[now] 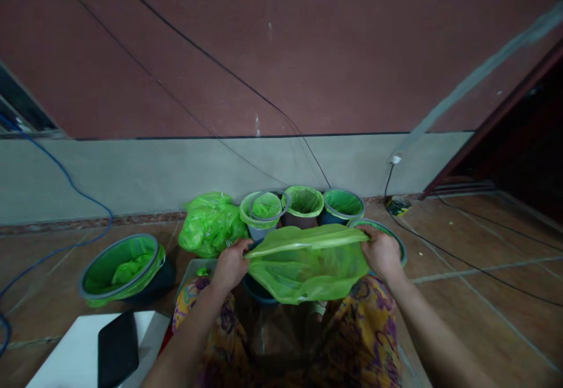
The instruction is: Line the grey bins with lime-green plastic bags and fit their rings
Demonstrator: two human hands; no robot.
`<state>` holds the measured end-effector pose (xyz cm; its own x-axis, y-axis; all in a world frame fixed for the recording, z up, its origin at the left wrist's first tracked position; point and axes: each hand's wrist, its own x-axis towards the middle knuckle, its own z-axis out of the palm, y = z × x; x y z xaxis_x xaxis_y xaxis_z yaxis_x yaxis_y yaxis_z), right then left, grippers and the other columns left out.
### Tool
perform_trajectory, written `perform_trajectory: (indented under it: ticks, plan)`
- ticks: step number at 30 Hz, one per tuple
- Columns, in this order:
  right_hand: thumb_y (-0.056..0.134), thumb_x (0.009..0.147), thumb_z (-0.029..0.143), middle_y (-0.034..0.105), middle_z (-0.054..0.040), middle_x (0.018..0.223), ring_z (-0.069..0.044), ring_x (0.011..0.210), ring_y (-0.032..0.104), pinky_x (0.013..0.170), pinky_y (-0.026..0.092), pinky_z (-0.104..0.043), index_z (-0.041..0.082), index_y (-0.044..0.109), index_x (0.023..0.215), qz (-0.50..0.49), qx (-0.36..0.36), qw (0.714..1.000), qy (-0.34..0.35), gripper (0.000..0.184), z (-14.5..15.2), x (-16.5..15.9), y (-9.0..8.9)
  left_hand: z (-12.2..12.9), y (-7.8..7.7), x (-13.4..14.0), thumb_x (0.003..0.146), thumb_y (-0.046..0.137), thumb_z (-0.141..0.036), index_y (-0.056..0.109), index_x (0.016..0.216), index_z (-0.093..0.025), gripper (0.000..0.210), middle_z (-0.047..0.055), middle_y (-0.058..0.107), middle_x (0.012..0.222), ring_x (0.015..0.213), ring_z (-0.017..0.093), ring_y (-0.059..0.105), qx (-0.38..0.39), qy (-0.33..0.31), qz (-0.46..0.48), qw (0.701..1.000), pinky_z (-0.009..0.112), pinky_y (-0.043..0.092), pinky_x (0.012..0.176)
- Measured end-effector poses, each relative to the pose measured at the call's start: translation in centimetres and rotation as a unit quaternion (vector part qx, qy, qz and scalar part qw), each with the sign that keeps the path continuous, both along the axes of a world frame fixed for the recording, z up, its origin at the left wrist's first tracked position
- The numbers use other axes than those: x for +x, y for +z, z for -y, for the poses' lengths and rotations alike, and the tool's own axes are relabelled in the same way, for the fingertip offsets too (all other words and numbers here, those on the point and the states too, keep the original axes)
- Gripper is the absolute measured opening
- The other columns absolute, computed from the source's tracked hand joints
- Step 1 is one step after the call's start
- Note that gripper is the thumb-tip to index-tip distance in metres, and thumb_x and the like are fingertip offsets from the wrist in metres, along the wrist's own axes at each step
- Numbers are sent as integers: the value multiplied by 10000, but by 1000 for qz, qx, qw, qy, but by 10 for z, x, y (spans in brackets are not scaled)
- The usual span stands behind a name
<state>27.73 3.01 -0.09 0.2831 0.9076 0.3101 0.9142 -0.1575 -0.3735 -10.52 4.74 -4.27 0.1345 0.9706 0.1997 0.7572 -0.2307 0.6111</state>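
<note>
A translucent green plastic bag [308, 271] is stretched wide between my two hands, above my lap. My left hand [232, 264] grips its left top corner, and my right hand [383, 251] grips the right one. The bag's upper edge is gathered into a thick band, and its lower part hangs loose. Beneath it, partly hidden, a dark bucket [259, 294] stands between my knees. Just past my right hand, the grey rim of another lined bin [401, 246] shows.
Along the wall stand a white bin [256, 231], a brown bin [299, 220] and a blue bin [329, 217], all green-lined. Left are a pile of green bags [210, 224], a wide lined bin [160, 279] and a black phone [118, 350] on a white box [65, 347]. Cables cross the floor.
</note>
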Motion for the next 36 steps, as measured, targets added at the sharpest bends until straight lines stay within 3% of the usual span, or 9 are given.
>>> perform_trajectory:
  ticks: [4, 8, 12, 15, 17, 23, 30, 33, 36]
  plan:
    - [480, 693, 146, 767, -76, 930, -263, 860, 708, 724, 496, -307, 216, 747, 1063, -17, -12, 1000, 1, 461, 5, 14, -1, -10, 0, -12, 675, 547, -59, 694, 1092, -207, 467, 68, 730, 997, 920, 228, 677, 31, 60, -7, 998, 351, 514, 886]
    - [491, 662, 126, 769, -42, 913, -244, 865, 705, 712, 495, -288, 244, 763, 1006, -30, -48, 998, 26, 454, 10, 22, -8, -20, -3, -15, 638, 560, -72, 716, 997, -188, 408, 62, 744, 926, 821, 219, 697, -2, 100, 139, 985, 356, 564, 813]
    - [526, 677, 171, 761, -22, 823, -212, 773, 691, 672, 483, -270, 249, 779, 925, -108, -106, 985, 88, 363, 16, 29, -1, -24, 0, -15, 628, 583, -115, 717, 928, -168, 333, 42, 742, 854, 623, 156, 665, -86, 150, 357, 918, 299, 583, 606]
    - [572, 701, 321, 731, -21, 728, -180, 609, 627, 564, 468, -268, 223, 783, 901, -226, -126, 957, 131, 306, 20, 32, 12, -26, 9, -18, 606, 648, -194, 718, 897, -146, 303, 31, 732, 794, 585, 138, 649, -86, 154, 439, 881, 278, 574, 571]
    - [609, 675, 391, 709, -25, 677, -161, 529, 572, 493, 454, -265, 202, 783, 889, -302, -110, 938, 128, 335, 23, 32, 20, -28, 16, -21, 601, 660, -235, 718, 873, -133, 297, 28, 723, 744, 549, 135, 636, -61, 171, 442, 879, 270, 561, 545]
    - [696, 614, 364, 727, -54, 725, -156, 551, 589, 483, 489, -259, 183, 790, 840, -422, 13, 902, 89, 304, 26, 23, 29, -40, 26, -22, 623, 605, -183, 719, 827, -174, 233, -2, 672, 575, 453, 154, 622, 14, 236, 292, 927, 232, 477, 460]
    - [690, 612, 289, 723, -112, 1117, -258, 949, 674, 578, 526, -258, 190, 784, 801, -489, 101, 864, 64, 234, 29, 15, 7, -36, 28, -7, 516, 734, -237, 700, 834, -149, 332, 30, 730, 803, 651, 156, 667, -29, 178, 510, 841, 303, 577, 640]
    - [703, 603, 273, 722, -113, 1124, -270, 1045, 652, 672, 540, -284, 198, 781, 829, -531, 131, 837, 38, 250, 29, 18, 1, -33, 31, -9, 495, 756, -251, 688, 855, -149, 380, 33, 725, 857, 713, 159, 665, -17, 146, 519, 842, 302, 574, 671]
    - [703, 591, 251, 729, -99, 1110, -241, 1006, 659, 687, 526, -267, 197, 781, 879, -520, 148, 841, -2, 303, 28, 20, 1, -35, 34, -13, 548, 712, -283, 660, 828, -156, 312, 19, 701, 812, 675, 143, 641, 10, 154, 477, 865, 264, 552, 603]
